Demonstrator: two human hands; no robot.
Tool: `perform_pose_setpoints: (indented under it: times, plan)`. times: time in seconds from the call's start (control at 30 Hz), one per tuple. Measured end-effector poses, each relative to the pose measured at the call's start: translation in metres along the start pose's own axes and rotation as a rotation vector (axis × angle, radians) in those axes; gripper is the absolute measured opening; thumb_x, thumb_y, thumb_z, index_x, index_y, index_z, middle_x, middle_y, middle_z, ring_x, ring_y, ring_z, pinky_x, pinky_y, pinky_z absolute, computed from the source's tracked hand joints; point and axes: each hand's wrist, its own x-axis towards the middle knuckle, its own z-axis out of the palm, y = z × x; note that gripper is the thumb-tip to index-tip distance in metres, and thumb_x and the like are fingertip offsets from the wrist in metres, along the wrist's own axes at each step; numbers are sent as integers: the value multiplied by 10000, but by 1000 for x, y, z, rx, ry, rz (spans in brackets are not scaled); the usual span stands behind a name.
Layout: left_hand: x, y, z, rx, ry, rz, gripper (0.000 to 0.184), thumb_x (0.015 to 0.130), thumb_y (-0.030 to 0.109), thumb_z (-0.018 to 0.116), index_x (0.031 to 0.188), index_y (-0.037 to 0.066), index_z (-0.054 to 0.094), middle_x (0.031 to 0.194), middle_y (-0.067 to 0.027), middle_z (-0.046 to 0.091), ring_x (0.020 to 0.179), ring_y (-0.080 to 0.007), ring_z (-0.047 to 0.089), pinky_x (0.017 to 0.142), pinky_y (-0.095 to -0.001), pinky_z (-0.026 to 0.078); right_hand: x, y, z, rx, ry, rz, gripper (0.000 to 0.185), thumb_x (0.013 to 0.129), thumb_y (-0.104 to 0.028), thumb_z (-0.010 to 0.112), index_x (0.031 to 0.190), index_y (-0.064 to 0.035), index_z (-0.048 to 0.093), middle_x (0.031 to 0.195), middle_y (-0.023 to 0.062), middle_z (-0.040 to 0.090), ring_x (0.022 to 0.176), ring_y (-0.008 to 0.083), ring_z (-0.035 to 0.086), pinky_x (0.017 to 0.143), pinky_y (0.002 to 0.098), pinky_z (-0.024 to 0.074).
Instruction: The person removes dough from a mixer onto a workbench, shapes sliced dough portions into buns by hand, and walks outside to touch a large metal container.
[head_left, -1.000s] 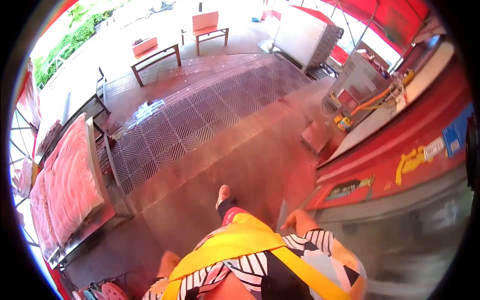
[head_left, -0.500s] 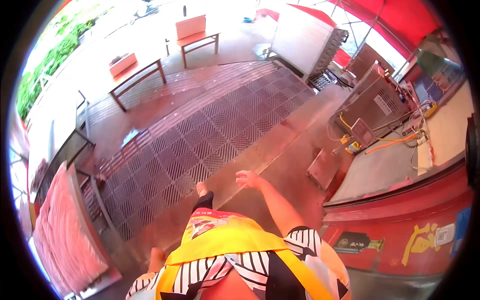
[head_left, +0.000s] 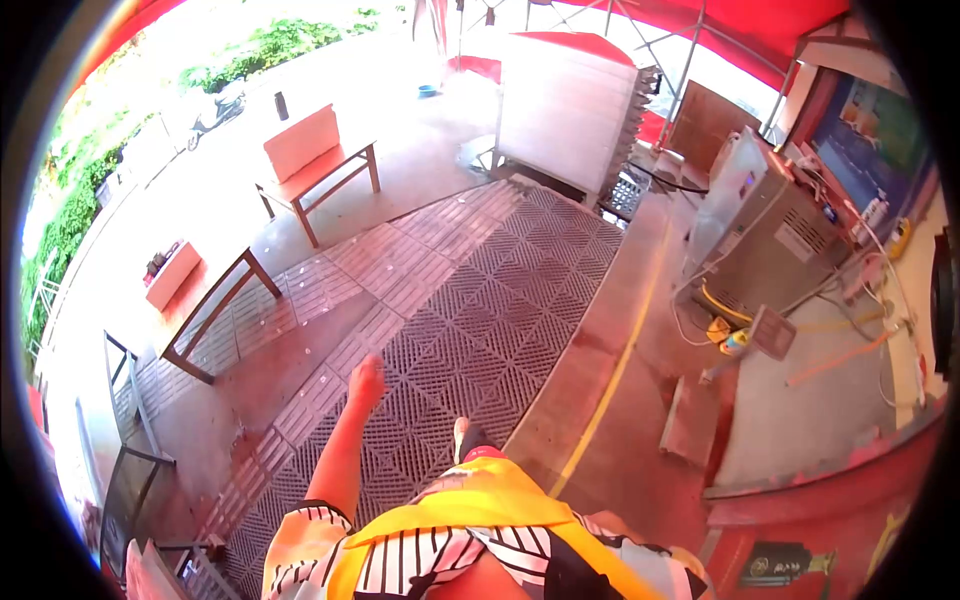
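My left hand [head_left: 368, 382] swings forward over the dark ridged floor mat [head_left: 500, 290], touching nothing. Its fingers look curled in, and I see no object in them. Out of view is my right hand; only a bit of that arm shows beside the yellow apron [head_left: 480, 505]. One foot [head_left: 461, 430] is stretched ahead on the mat, below and right of my left hand.
Two wooden tables stand left: one [head_left: 205, 300] bears a box [head_left: 172, 275], the other [head_left: 318, 185] an upright board [head_left: 303, 140]. A tall white cabinet [head_left: 565, 115] is ahead. Right are a metal machine [head_left: 765, 220], cables and a red counter [head_left: 820, 480].
My view has turned and moved forward, with the tables and machine now nearer. My left hand has swung forward into view, while my right hand has dropped back out of sight.
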Motion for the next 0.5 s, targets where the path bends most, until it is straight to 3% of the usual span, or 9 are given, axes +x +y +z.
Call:
perform_pose_setpoints:
  times: [0.03, 0.1, 0.17, 0.23, 0.3, 0.37, 0.4, 0.43, 0.5]
  plan:
    - [34, 12, 0, -62, 25, 53, 178, 778, 117, 581, 945, 54, 575, 763, -168, 612, 674, -341, 589, 590, -408, 465, 36, -29, -2, -40, 19, -91, 160, 801, -216, 627, 891, -84, 625, 767, 103, 626, 665, 258, 618, 537, 360, 463]
    - [87, 26, 1, -185, 70, 157, 281, 785, 77, 563, 1065, 76, 549, 746, -153, 610, 640, -314, 587, 564, -397, 457, 128, -106, -7, -133, 33, -20, 166, 807, -226, 618, 870, -73, 612, 740, 99, 609, 648, 240, 599, 538, 365, 460]
    - [120, -41, 12, -103, 17, 20, 300, 797, 120, 546, 1092, 68, 545, 845, -149, 601, 747, -302, 569, 655, -394, 444, 240, -232, -4, -229, 38, -13, 178, 814, -236, 609, 849, -62, 598, 713, 96, 593, 631, 221, 580, 538, 370, 456]
    - [102, -148, 15, 215, -189, -169, 328, 808, 164, 529, 1119, 60, 541, 943, -145, 591, 854, -290, 552, 746, -390, 431, 354, -382, 19, -210, -8, -146, 196, 821, -245, 599, 828, -50, 584, 686, 93, 576, 614, 202, 561, 539, 375, 453]
    - [50, -209, -17, 584, -632, -246, 362, 820, 207, 512, 1146, 52, 537, 1042, -141, 581, 960, -278, 534, 837, -387, 417, 431, -544, 63, -103, -87, -336, 218, 827, -255, 590, 807, -39, 570, 659, 90, 559, 597, 184, 542, 539, 380, 450]
    - [36, -235, -42, 724, -999, -302, 401, 832, 251, 495, 1173, 44, 534, 1141, -137, 572, 1067, -266, 516, 928, -384, 404, 470, -696, 103, -299, -11, -697, 394, 779, -328, 629, 1024, -20, 608, 945, 159, 640, 871, 252, 612, 771, 353, 473]
    - [57, -244, -41, 871, -1053, -402, 370, 849, 238, 476, 1158, 50, 549, 1144, -120, 572, 1048, -240, 530, 926, -372, 405, 481, -764, 116, -271, -165, -819, 417, 776, -322, 638, 1063, -22, 594, 1001, 166, 628, 919, 254, 603, 804, 349, 468]
    - [77, -256, -38, 1023, -1122, -496, 343, 865, 225, 458, 1143, 55, 565, 1147, -104, 573, 1028, -214, 543, 924, -361, 405, 480, -824, 124, -318, -221, -949, 428, 800, -249, 653, 1126, 6, 543, 992, 139, 634, 847, 188, 607, 734, 319, 489]
    - [127, -285, -29, 1067, -1025, -401, 285, 853, 197, 464, 1067, 69, 601, 1038, -86, 607, 947, -235, 572, 853, -384, 432, 505, -915, 131, -345, -222, -1081, 382, 814, -226, 639, 1109, -1, 551, 922, 116, 633, 794, 168, 597, 685, 299, 487]
